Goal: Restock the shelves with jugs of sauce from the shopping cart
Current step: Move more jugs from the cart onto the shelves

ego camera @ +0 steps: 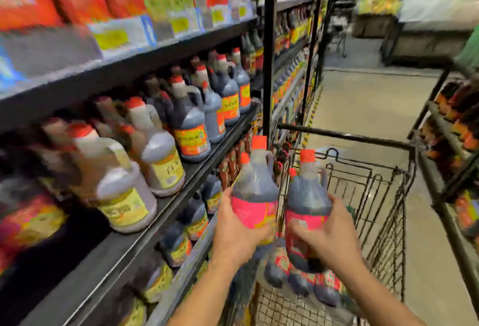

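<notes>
My left hand [237,232] grips a dark sauce jug [255,188] with a red cap and pink label, held upright above the shopping cart [368,185]. Beside it my right hand [326,235] grips a second, matching jug [307,193] by its lower body. Both jugs hang just right of the shelf [166,211] edge, over the cart's near left corner. More such jugs [298,276] lie in the cart basket below my hands. The middle shelf carries rows of dark jugs with orange labels [191,129] and paler jugs with yellow labels [121,191].
A black upright post [269,48] divides the shelving bays. A lower shelf holds more jugs [178,242]. A second rack [451,144] with bottles stands close on the right of the cart. The aisle floor [363,103] stretches ahead towards distant displays.
</notes>
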